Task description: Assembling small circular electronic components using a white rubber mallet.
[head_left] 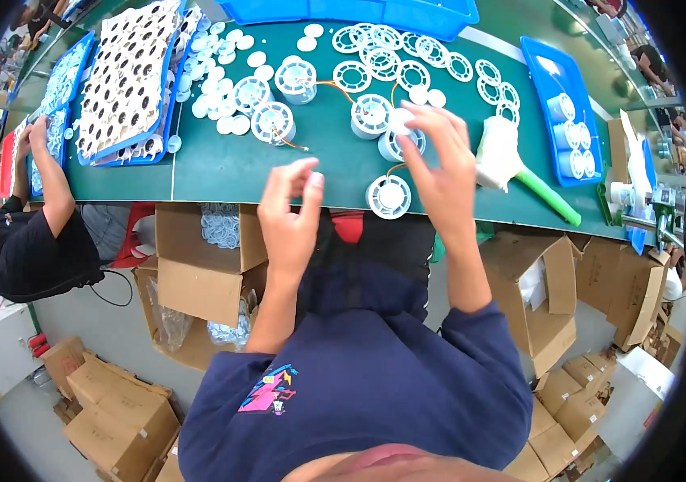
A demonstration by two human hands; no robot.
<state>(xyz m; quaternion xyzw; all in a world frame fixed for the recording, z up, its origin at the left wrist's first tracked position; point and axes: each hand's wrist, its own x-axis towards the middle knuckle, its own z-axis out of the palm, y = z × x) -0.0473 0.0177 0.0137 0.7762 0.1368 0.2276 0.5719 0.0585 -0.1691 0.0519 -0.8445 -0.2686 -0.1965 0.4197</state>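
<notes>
My right hand (443,157) pinches a small white disc (400,121) between thumb and fingers. The disc is just over a round white motor-like housing (404,148), partly hidden by that hand. My left hand (288,202) hovers at the table's front edge, fingers curled, thumb and forefinger apart with nothing visible between them. Nearest me sits another housing (389,198) with a white disc at its centre. Behind it stands a spoked housing (371,115) with orange wires. Three more housings, including one with a loose wire (274,123), stand to the left.
Loose white discs (214,80) and spoked white rings (412,76) lie across the green table (222,173). At right are a green-handled mallet (548,195) with a white-wrapped head and a blue tray (548,60) of housings. A filled tray (130,76) and a co-worker (33,233) are left.
</notes>
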